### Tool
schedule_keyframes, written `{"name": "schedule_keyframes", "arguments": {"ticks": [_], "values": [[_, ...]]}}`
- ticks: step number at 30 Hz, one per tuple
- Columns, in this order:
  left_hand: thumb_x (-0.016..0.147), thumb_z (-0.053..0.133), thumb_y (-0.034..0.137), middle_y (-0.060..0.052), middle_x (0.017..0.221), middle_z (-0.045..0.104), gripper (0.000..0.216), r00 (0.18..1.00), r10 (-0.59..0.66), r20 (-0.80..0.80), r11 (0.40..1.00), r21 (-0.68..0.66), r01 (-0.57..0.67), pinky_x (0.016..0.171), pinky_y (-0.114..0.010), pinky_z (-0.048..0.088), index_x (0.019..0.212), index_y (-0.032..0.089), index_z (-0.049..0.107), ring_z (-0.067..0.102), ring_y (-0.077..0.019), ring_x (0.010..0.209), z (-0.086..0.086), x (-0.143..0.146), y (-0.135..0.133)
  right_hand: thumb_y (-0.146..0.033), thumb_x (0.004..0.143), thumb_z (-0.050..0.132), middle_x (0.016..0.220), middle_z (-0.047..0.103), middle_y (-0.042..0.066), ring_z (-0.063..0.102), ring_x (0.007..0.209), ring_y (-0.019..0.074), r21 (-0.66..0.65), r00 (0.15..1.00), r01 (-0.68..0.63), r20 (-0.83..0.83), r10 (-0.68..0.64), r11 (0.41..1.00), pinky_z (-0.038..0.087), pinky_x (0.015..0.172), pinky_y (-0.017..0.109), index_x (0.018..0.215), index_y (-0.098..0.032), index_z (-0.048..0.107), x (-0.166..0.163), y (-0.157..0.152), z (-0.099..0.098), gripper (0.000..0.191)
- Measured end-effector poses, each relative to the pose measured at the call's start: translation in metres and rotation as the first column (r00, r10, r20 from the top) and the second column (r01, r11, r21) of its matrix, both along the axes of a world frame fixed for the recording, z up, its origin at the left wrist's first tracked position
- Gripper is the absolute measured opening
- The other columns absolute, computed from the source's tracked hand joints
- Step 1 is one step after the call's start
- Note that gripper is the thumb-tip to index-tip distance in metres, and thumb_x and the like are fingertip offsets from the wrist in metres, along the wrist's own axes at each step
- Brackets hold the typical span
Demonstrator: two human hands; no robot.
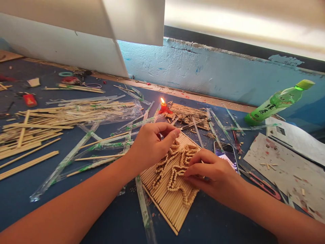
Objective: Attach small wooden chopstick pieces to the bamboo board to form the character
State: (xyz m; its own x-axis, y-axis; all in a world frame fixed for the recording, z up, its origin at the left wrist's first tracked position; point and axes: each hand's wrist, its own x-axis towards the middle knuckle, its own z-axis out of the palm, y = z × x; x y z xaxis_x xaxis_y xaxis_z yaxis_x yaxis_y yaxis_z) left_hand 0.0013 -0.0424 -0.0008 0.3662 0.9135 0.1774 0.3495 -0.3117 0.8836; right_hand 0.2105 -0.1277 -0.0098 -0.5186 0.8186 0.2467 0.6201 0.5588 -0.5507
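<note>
A square panel of bamboo sticks lies at an angle on the dark blue table. On it, small round wooden pieces form raised, star-like outlines. Above its far corner, my left hand is closed in a pinch; a thin pale stick runs out from the fingertips. My right hand is at the panel's right side, fingers closed against the outline; what they hold is hidden. Just behind the panel, a lit red candle stands beside a smaller mat of scorched sticks.
Chopsticks and plastic wrappers cover the left side. A phone, scissors and stained paper lie on the right. A green bottle leans near the blue wall. A red lighter lies far left.
</note>
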Motion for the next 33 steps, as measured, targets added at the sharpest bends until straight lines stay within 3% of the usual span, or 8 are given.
{"name": "schedule_keyframes", "arguments": {"ticks": [27,31,33], "values": [[0.091,0.063,0.039,-0.002,0.074,0.07,0.026,1.0,0.002,-0.005,1.0,-0.024,-0.002,0.056,-0.027,0.045,0.085,0.016,0.074,0.058,-0.0142,0.064,0.0,0.0,0.0,-0.021,0.091,0.07,0.092,0.064,0.002,0.061,0.081,0.0115,-0.01,1.0,-0.018,-0.016,0.018,1.0,0.049,0.073,0.023,0.089,-0.021,0.075,0.001,-0.001,-0.001,0.005],[0.092,0.063,0.039,-0.002,0.077,0.071,0.025,1.0,-0.008,0.003,0.999,-0.045,0.008,0.057,-0.027,0.045,0.086,0.018,0.074,0.058,-0.014,0.065,0.0,0.0,0.0,-0.027,0.089,0.072,0.096,0.063,0.003,0.062,0.084,0.0121,-0.066,0.997,0.01,-0.07,-0.015,0.998,0.051,0.077,0.024,0.096,-0.022,0.074,0.006,-0.001,0.011,0.008],[0.091,0.064,0.04,-0.002,0.078,0.072,0.024,1.0,-0.012,0.007,0.998,-0.056,0.013,0.057,-0.026,0.045,0.087,0.018,0.074,0.058,-0.014,0.066,-0.001,0.0,0.0,-0.028,0.092,0.068,0.1,0.064,0.004,0.063,0.089,0.0134,-0.048,0.99,0.084,-0.107,-0.089,0.995,0.052,0.081,0.026,0.1,-0.023,0.073,0.013,0.001,0.025,0.011]]}}
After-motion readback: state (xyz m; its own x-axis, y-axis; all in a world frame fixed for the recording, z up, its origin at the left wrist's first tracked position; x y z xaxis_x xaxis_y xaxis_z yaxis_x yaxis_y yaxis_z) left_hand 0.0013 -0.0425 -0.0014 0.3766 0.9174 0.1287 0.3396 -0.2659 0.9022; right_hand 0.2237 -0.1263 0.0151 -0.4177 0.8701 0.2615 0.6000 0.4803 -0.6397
